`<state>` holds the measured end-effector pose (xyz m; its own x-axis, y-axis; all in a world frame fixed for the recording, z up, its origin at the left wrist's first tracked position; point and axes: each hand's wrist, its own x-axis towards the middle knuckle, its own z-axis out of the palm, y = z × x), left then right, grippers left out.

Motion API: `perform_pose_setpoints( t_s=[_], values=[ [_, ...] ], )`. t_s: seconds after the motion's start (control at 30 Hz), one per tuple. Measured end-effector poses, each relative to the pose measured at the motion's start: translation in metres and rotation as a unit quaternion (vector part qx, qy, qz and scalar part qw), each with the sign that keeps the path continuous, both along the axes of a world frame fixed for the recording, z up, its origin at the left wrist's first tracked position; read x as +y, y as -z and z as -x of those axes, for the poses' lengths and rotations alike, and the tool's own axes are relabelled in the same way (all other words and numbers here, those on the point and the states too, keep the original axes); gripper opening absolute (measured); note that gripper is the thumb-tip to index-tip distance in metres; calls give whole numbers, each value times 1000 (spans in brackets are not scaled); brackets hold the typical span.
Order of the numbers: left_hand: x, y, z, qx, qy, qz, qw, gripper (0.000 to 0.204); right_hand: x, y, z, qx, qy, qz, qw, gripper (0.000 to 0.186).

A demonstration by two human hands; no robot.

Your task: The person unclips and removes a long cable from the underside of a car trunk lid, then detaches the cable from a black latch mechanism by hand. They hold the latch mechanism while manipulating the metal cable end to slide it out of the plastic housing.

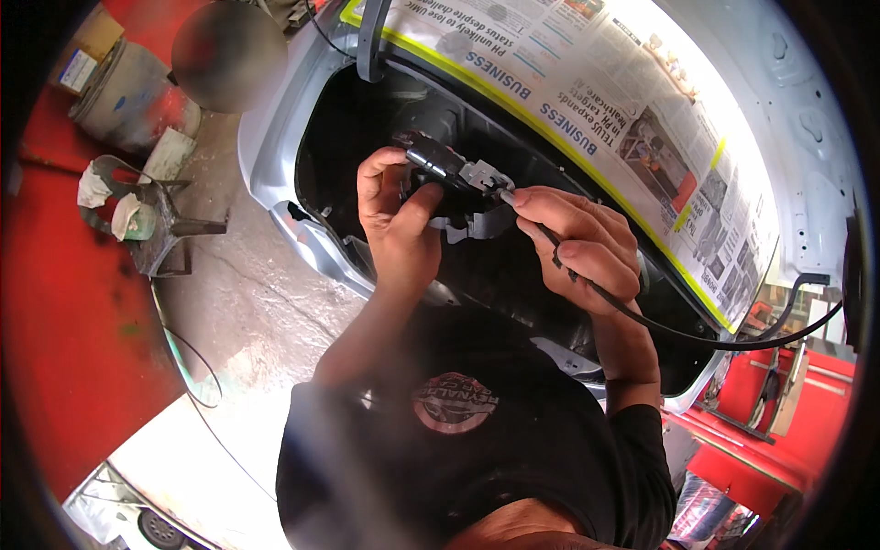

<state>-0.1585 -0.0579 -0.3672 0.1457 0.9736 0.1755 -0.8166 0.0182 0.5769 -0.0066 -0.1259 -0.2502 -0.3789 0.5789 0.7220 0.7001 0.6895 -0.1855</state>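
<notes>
I hold a black latch mechanism over the dark trunk opening of a silver car, my left hand closed round its left side with the thumb across it. The part carries a silver metal plate and has a grey piece below. At the plate's right end, my right hand is closed on the end of a black cable, which curves away to the right. Whether the cable's tip is fitted into the mechanism, I cannot tell.
The raised lid is masked with newspaper and yellow tape. At left are a stool holding cups, a grimy bucket, red panels and a thin hose on the floor. Red shop equipment stands at right.
</notes>
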Motion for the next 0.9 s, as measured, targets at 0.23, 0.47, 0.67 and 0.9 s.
perform_pose_setpoints(
  t_s=[0.23,0.47,0.67,0.9],
  values=[
    [7,5,-1,-45,50,-19,998,51,-1,-6,6,26,3,14,1000,63],
    [7,2,7,-17,-20,1,1000,59,9,-9,5,-3,14,17,1000,59],
    [12,6,11,58,-88,-84,991,57,15,1,4,-6,3,1,1000,57],
    [16,-2,9,25,-104,-128,986,41,20,8,4,4,4,-16,1000,53]
  ],
)
